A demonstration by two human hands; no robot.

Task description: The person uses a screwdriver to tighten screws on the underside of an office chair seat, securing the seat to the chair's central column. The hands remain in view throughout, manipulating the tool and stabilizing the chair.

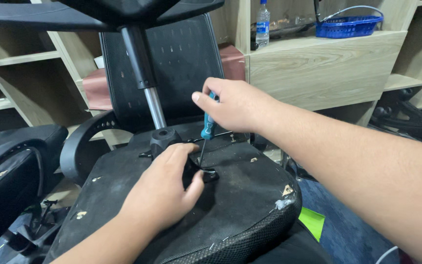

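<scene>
Screwdriver (207, 128) handle teal; seat underside (240, 195) black, dusty; basket (348, 24) blue; shelving (318, 68) light woodgrain.

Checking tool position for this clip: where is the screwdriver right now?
In the head view, the teal-handled screwdriver stands near centre, gripped by the right hand, tip down beside the left hand.

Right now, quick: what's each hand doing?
Left hand: closed around the black metal mechanism plate under the upturned black office chair seat.
Right hand: closed on the teal-handled screwdriver.
</scene>
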